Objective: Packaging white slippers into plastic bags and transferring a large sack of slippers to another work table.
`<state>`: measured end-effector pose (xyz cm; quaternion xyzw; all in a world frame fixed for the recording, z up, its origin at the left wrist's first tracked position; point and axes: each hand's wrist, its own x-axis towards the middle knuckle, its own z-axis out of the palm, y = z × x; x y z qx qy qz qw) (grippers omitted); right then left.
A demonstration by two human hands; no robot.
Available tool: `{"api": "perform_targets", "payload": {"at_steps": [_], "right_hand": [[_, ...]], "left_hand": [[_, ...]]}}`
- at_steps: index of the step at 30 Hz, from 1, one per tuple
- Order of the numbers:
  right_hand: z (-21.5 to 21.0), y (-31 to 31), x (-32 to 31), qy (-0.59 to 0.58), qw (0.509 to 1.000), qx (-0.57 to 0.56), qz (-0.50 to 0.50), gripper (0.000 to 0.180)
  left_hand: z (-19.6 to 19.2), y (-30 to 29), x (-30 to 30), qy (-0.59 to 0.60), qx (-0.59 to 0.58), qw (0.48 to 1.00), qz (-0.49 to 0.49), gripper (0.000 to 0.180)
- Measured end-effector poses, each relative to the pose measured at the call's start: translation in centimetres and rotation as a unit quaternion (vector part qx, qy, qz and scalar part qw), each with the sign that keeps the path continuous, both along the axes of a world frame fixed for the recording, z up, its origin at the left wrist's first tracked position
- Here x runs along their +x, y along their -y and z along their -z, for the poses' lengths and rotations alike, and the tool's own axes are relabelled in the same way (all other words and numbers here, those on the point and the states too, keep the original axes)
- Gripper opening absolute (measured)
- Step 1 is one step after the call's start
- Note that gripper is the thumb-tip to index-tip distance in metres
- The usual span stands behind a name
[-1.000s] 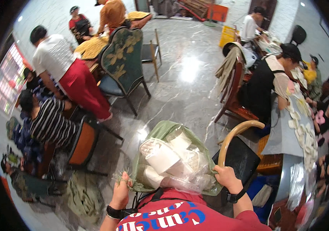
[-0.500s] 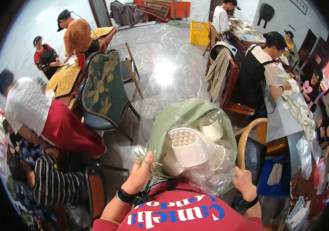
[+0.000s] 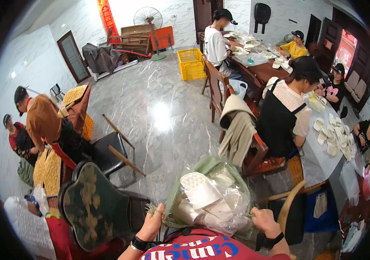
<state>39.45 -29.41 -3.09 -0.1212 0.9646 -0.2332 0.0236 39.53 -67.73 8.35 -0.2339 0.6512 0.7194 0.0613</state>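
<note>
A green woven sack (image 3: 174,195) hangs open in front of my body, with a clear plastic liner inside. White slippers lie jumbled in it; the topmost slipper (image 3: 200,190) shows a quilted insole and a broad strap. At the left of the mouth, my left hand (image 3: 153,220) is closed on the frayed rim of the sack. My right hand (image 3: 266,222) pinches the opposite rim, where sack and liner bunch together. The sack's bottom is hidden.
A high-backed chair (image 3: 93,208) stands close on my left, a wooden-armed chair (image 3: 291,212) on my right. Seated people work at a table (image 3: 315,160) bearing more white slippers. A yellow crate (image 3: 190,65) sits farther off on the marble floor (image 3: 159,104).
My view has tilted up and turned to the right, showing more of the far wall and the right-hand tables. Both hands still grip the sack, now lower in view.
</note>
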Motion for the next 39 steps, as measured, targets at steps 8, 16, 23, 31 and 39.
{"api": "perform_targets", "payload": {"at_steps": [8, 16, 23, 31, 39], "right_hand": [[-1.7, 9.9, -11.3, 0.002, 0.997, 0.007, 0.074, 0.014], [-5.1, 22.1, -21.0, 0.064, 0.977, 0.019, 0.204, 0.017], [-6.7, 27.9, -33.5, 0.037, 0.973, 0.052, 0.22, 0.021], [-5.9, 30.5, -55.5, 0.021, 0.978, 0.027, 0.204, 0.017], [-9.4, 34.2, -76.5, 0.05, 0.991, 0.023, 0.121, 0.017]], "left_hand": [[0.1, 9.8, -18.2, 0.024, -0.03, 0.994, 0.105, 0.028], [-4.0, 18.5, -35.4, -0.053, 0.021, 0.971, 0.233, 0.025], [-7.2, 23.9, -49.8, -0.057, -0.009, 0.946, 0.318, 0.025], [-5.3, 28.4, -69.7, -0.044, 0.015, 0.973, 0.228, 0.024], [-6.5, 34.5, -86.6, 0.024, -0.045, 0.978, 0.2, 0.025]]}}
